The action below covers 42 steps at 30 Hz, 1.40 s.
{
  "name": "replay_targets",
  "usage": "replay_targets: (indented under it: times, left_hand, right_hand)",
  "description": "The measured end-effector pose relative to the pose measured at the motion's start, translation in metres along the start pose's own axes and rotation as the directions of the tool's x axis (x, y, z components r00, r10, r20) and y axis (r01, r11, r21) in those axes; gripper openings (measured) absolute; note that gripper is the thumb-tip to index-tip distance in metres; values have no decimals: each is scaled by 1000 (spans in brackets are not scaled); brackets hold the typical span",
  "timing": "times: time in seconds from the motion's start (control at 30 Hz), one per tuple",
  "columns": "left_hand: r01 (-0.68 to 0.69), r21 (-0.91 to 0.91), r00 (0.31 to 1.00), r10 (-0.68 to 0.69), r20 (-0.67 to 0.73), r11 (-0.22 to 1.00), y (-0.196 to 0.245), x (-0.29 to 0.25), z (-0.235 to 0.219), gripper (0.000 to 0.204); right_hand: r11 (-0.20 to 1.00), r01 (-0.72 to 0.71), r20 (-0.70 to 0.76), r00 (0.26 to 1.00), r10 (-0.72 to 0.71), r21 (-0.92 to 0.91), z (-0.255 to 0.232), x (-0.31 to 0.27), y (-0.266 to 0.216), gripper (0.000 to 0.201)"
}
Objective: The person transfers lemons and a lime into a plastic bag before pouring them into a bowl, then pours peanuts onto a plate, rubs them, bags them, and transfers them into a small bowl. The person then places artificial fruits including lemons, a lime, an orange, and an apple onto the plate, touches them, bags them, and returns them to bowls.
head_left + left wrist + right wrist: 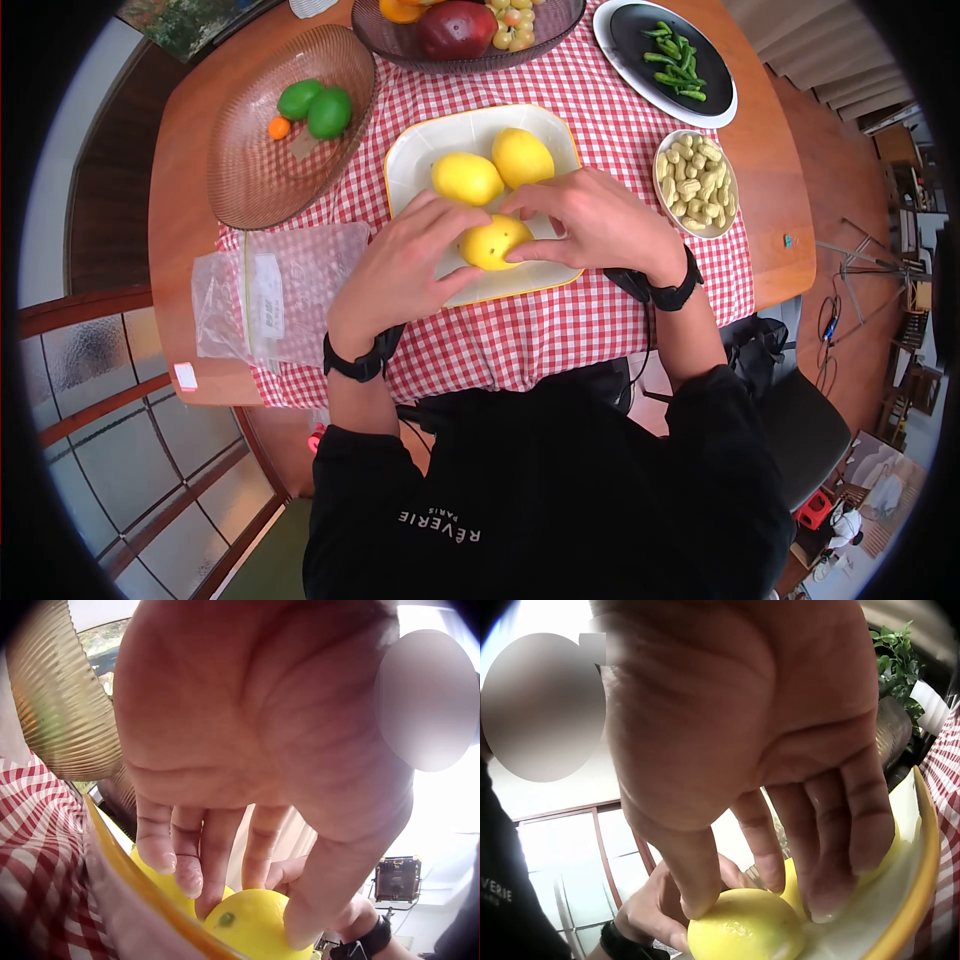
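Note:
Three yellow lemons are in a cream rectangular dish (412, 150) with a yellow rim. The nearest lemon (495, 243), which has small dark spots, lies between both hands at the dish's near side. My right hand (595, 222) pinches it, thumb on its near right side and index finger at its far side. From the left, my left hand (400, 262) grips the same lemon between thumb and fingers; the left wrist view shows the thumb over one side of it. Just beyond the fingers sit the left back lemon (467, 179) and the right back lemon (523, 157).
A brown glass bowl (235, 170) holds green fruits and a small orange one. Behind the dish stands a fruit bowl (480, 62). Peanuts fill a bowl (697, 185) at right, near a plate of green peppers (655, 75). A plastic bag (285, 300) lies left on the checked cloth.

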<state>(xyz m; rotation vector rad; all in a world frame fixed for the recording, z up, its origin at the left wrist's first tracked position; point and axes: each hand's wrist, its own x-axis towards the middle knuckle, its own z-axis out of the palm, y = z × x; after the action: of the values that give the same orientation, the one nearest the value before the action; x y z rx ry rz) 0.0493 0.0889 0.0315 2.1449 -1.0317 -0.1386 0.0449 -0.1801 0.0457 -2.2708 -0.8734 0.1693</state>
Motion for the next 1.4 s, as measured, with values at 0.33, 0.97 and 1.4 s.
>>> replay_targets:
  times: [0.33,0.97,1.4]
  left_hand:
    - [12,-11,1000,-12,4,1000,-1,1,0,53]
    - [52,-27,998,-51,38,998,4,1,-3,48]
    - [-24,-6,999,23,-32,1000,5,2,-2,54]
  right_hand:
    - [999,-26,55,998,25,27,0,1,-2,39]
    - [1000,22,14,1000,-22,-16,5,-1,4,47]
    - [999,-33,60,998,32,10,3,-1,-3,43]
